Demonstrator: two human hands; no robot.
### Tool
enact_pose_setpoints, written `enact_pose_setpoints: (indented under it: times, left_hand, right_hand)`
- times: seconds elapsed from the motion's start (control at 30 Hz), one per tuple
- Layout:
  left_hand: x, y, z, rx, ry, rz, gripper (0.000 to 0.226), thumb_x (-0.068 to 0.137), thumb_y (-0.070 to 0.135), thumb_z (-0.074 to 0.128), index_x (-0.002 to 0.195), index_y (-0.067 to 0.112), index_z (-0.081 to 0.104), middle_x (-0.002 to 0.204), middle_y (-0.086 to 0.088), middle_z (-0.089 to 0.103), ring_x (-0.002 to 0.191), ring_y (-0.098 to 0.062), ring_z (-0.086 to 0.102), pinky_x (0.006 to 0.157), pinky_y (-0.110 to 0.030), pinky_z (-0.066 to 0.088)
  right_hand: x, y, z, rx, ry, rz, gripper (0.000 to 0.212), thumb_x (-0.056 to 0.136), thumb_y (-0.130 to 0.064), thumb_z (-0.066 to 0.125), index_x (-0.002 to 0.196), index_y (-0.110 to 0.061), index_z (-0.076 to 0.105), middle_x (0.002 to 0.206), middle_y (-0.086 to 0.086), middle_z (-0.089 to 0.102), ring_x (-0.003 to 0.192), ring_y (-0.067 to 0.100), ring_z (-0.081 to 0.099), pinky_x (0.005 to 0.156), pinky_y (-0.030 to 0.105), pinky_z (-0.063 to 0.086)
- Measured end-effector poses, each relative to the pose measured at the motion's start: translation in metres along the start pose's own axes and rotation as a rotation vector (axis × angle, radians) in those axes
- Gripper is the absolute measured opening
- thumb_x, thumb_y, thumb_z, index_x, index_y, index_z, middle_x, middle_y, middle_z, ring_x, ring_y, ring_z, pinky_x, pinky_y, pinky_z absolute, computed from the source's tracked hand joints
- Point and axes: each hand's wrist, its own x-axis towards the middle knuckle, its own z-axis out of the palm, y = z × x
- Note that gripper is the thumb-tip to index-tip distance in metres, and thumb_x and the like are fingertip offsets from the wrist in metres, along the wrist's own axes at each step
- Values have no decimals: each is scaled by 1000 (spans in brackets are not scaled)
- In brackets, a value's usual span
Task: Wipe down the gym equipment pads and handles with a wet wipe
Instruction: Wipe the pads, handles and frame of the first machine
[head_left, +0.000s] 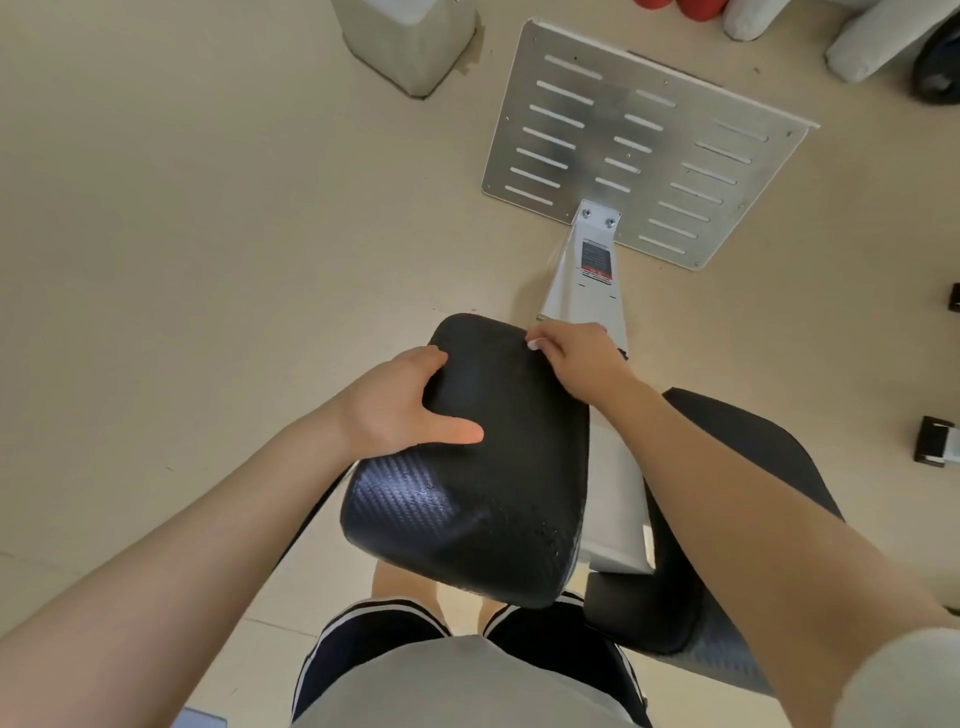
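Observation:
A black textured pad (493, 478) of a gym machine fills the middle of the view, with damp sheen near its front. My left hand (402, 408) grips the pad's left edge, thumb lying across the top. My right hand (579, 356) sits at the pad's far right corner, fingers curled over a small white wet wipe (534, 343), of which only a bit shows. A second black pad (743, 499) lies under my right forearm.
The machine's white frame post (587, 296) runs forward to a slotted metal foot plate (639, 150) on the beige floor. A grey bin (410, 41) stands at the back left. Red and white items lie at the top right; black-capped feet (935, 441) sit at the right.

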Motion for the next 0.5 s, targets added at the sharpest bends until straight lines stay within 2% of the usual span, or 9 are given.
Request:
enact_pose_setpoints:
  times: [0.07,0.1,0.17,0.23,0.3,0.4,0.5]
  left_hand:
    - [1,2,5,89,-23,-16,91,73,45,73,143,7,29,150,-6,28,139,-18,24,107,-20,19]
    - [0,3,7,113,-26,-22,94,75,43,71,146,7,21,155,-7,16,143,-15,14,109,-19,12]
    - [1,4,8,121,-30,-38,95,77,42,69,147,9,14,157,-6,7,144,-13,7,112,-20,7]
    - [1,6,8,110,-34,-58,95,78,40,69,148,10,12,157,-5,5,144,-13,6,113,-22,7]
    - [1,7,9,78,-32,-65,94,77,37,70,148,10,13,157,-5,5,144,-13,5,113,-22,6]
    - [-1,6,12,27,-10,-60,93,77,33,72,147,10,15,157,-4,8,143,-13,8,113,-23,8]
    - [-1,6,12,29,16,-50,93,77,34,71,147,11,15,154,0,14,141,-14,17,110,-23,14]
  right_hand:
    - [-16,-13,5,38,15,-143,28,97,-16,41,117,-16,60,123,4,62,115,23,54,98,30,38]
    - [-29,-22,8,69,9,-245,27,96,-15,43,118,-15,60,124,2,61,117,20,54,100,27,37]
    - [-53,-34,10,128,-40,-417,28,95,-14,45,119,-14,60,125,0,61,118,16,54,102,26,38]
    - [-58,-29,6,121,-106,-501,29,96,-14,44,120,-15,59,125,-1,61,114,12,56,100,23,39]
    - [-43,-11,1,78,-79,-401,29,96,-14,44,120,-16,59,121,0,62,107,11,58,92,17,38]
    - [-18,26,-6,112,1,-6,26,98,-17,39,114,-16,60,120,6,61,112,23,55,91,24,37]
    - [-24,31,0,97,43,47,26,98,-17,39,113,-16,60,119,8,62,111,25,55,93,28,39]
